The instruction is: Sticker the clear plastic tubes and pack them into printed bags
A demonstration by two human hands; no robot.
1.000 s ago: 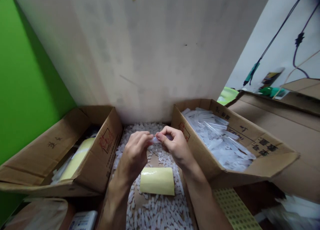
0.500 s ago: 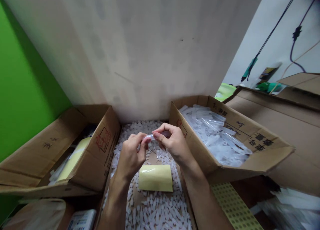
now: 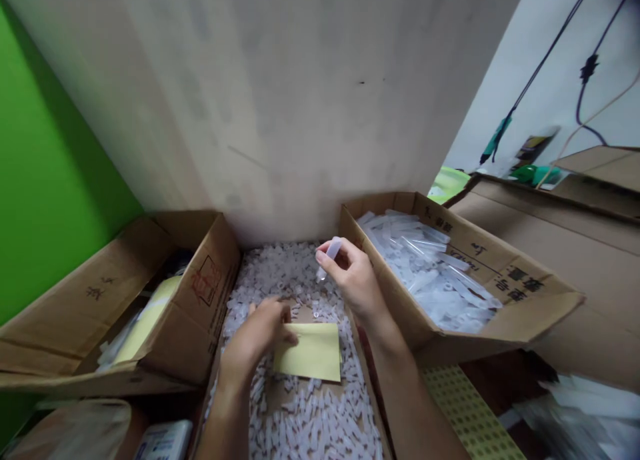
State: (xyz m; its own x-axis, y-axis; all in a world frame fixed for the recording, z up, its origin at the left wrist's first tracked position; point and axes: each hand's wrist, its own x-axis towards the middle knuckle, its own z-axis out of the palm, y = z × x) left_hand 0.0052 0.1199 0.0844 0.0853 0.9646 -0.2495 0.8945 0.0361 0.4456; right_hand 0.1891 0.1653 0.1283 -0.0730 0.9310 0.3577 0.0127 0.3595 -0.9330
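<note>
Between the thumb and fingers of my right hand [image 3: 350,268] is a short translucent plastic tube [image 3: 333,249], tilted, with its lower end hanging over the tray. My left hand [image 3: 265,327] is closed at the upper left corner of a small yellow sheet [image 3: 310,353], its thumb over the edge; some of the fingertips are hidden. The edge of another sheet shows beneath on the right. Around and below the sheet, many small whitish plastic pieces [image 3: 320,423] cover the cardboard tray.
To the right, a cardboard box [image 3: 530,313] holds clear tubes [image 3: 425,260]. Another cardboard box [image 3: 170,327], with yellow sheets inside, stands left. A dotted yellow sheet [image 3: 465,407] lies at lower right. A pale wall [image 3: 310,113] rises behind the tray.
My hands were together at the tube and have parted. My left hand came down to the yellow sheet, which shifted slightly left. My right hand kept the tube and tipped it more upright.
</note>
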